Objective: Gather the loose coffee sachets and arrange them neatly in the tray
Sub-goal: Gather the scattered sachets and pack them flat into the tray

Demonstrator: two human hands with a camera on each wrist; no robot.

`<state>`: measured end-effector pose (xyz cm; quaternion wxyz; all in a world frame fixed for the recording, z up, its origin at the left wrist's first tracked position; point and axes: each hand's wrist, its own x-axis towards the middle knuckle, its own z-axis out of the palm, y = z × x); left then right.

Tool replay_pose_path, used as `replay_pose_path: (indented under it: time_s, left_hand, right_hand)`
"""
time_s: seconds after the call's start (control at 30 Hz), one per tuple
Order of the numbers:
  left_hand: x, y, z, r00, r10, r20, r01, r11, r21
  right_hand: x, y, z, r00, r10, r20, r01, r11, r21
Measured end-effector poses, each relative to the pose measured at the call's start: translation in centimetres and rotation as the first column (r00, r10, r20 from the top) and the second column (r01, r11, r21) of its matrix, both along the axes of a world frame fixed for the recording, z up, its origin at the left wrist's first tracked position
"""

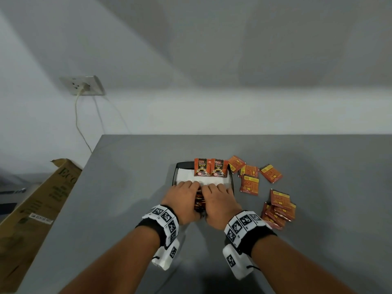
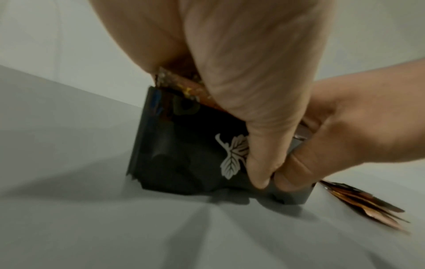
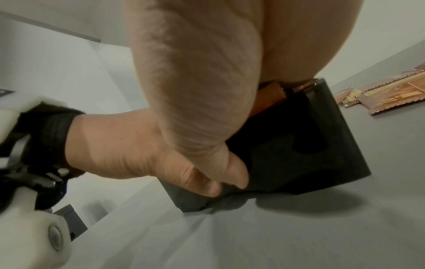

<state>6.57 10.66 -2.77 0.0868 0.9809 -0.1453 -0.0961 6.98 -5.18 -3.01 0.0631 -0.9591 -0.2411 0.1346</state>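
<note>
Both at the near end of a black, glossy, rectangular plastic tray (image 1: 184,165) on a matte grey table (image 1: 127,187). Left hand (image 1: 182,195) and right hand (image 1: 218,196) side by side, knuckles up, fingers curled over a bundle of upright foil coffee sachets (image 1: 199,201) squeezed between the palms; thumbs pressed against the tray's near outer wall, beside a white leaf print (image 2: 232,158). Beyond the fingertips, a crinkled white paper lining (image 1: 186,176), then two orange-and-black sachets (image 1: 211,167) standing against the far wall. To the right of the right hand, flat loose sachets (image 1: 250,183) with serrated edges, printed backs up, scattered on the table; nearer the right wrist, an overlapping heap (image 1: 279,210). Far left of the left hand, a brown cardboard box (image 1: 38,209).
</note>
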Motion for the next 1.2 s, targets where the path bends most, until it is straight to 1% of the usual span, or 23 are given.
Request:
replay_pose_path:
  time_s: [0.13, 0.23, 0.3, 0.37, 0.4, 0.47, 0.53, 0.6, 0.7, 0.73, 0.77, 0.83, 0.93, 0.97, 1.03, 1.07, 1.1, 1.13, 1.17, 1.2]
  left_hand:
    - [-0.4, 0.0, 0.3, 0.999, 0.031, -0.017, -0.032, 0.998, -0.051]
    - [-0.5, 0.3, 0.7, 0.999, 0.038, -0.009, -0.039, 0.994, -0.106]
    - [-0.7, 0.4, 1.3, 0.999, 0.049, 0.008, -0.048, 0.990, -0.132]
    - [-0.8, 0.4, 1.8, 0.997, 0.071, 0.034, -0.065, 0.985, -0.160]
    - [-0.9, 0.2, 2.2, 0.995, 0.085, 0.044, -0.076, 0.981, -0.180]
    - [-1.0, -0.4, 3.0, 0.993, 0.106, 0.059, -0.090, 0.970, -0.227]
    - [-1.3, -1.6, 3.8, 0.990, 0.107, 0.093, -0.078, 0.959, -0.271]
    - [-1.4, -3.5, 4.5, 0.988, 0.101, 0.115, -0.060, 0.946, -0.318]
    - [-1.3, -7.0, 4.8, 0.989, 0.044, 0.138, 0.013, 0.922, -0.387]
    - [-1.3, -8.3, 4.7, 0.991, 0.011, 0.135, 0.044, 0.917, -0.397]
    - [-1.2, -9.6, 4.6, 0.993, -0.019, 0.119, 0.066, 0.913, -0.402]
    - [-0.8, -12.3, 4.1, 0.996, -0.057, 0.074, 0.081, 0.921, -0.381]
    - [0.2, -15.9, 3.0, 0.997, -0.060, -0.053, 0.041, 0.953, -0.301]
    - [0.7, -16.9, 2.6, 0.993, -0.058, -0.101, 0.031, 0.968, -0.250]
    - [1.8, -18.8, 1.9, 0.988, -0.031, -0.153, 0.011, 0.991, -0.133]
    - [2.2, -19.6, 1.6, 0.987, -0.005, -0.163, -0.009, 0.996, -0.087]
    - [2.8, -20.2, 1.2, 0.984, 0.038, -0.174, -0.049, 0.997, -0.056]
    - [3.4, -20.7, 0.7, 0.977, 0.090, -0.195, -0.099, 0.995, -0.034]
    - [4.0, -21.2, 0.2, 0.965, 0.147, -0.219, -0.152, 0.988, -0.005]
    - [4.5, -21.4, -0.3, 0.951, 0.189, -0.246, -0.188, 0.982, 0.026]
  right_hand:
    - [0.0, -0.1, -0.2, 1.000, 0.003, -0.002, -0.003, 1.000, 0.009]
    - [0.0, -0.7, 0.3, 1.000, -0.004, 0.016, 0.003, 0.996, 0.086]
    - [0.0, -1.6, 1.2, 1.000, -0.011, -0.013, 0.013, 0.985, 0.174]
    - [0.4, -3.3, 2.1, 0.992, -0.064, -0.105, 0.094, 0.941, 0.324]
    - [0.8, -4.6, 2.3, 0.983, -0.121, -0.141, 0.168, 0.902, 0.397]
    - [1.4, -7.9, 2.5, 0.944, -0.306, -0.123, 0.326, 0.807, 0.493]
    - [1.8, -11.5, 2.2, 0.857, -0.512, -0.058, 0.476, 0.743, 0.471]
    - [2.2, -14.8, 1.1, 0.773, -0.633, -0.026, 0.594, 0.710, 0.379]
    - [2.5, -17.3, -1.2, 0.663, -0.744, -0.078, 0.746, 0.648, 0.154]
    - [2.7, -17.5, -2.0, 0.645, -0.759, -0.092, 0.764, 0.636, 0.108]
    - [2.9, -17.7, -3.0, 0.647, -0.758, -0.083, 0.762, 0.643, 0.079]
    - [3.3, -17.8, -4.3, 0.668, -0.743, -0.041, 0.744, 0.668, 0.012]
    - [3.9, -18.2, -5.4, 0.690, -0.724, 0.000, 0.722, 0.688, -0.067]
    - [4.1, -18.4, -5.9, 0.688, -0.725, -0.004, 0.724, 0.688, -0.049]
    - [4.5, -18.7, -6.3, 0.666, -0.744, -0.054, 0.746, 0.664, 0.043]
    - [4.5, -18.8, -6.2, 0.647, -0.757, -0.092, 0.762, 0.640, 0.100]
    - [4.5, -19.2, -6.1, 0.620, -0.773, -0.136, 0.783, 0.596, 0.180]
    - [4.3, -19.5, -5.8, 0.586, -0.787, -0.192, 0.804, 0.534, 0.262]
    - [4.1, -20.1, -5.5, 0.568, -0.786, -0.243, 0.808, 0.478, 0.343]
    - [3.7, -20.6, -4.9, 0.567, -0.772, -0.287, 0.801, 0.436, 0.410]
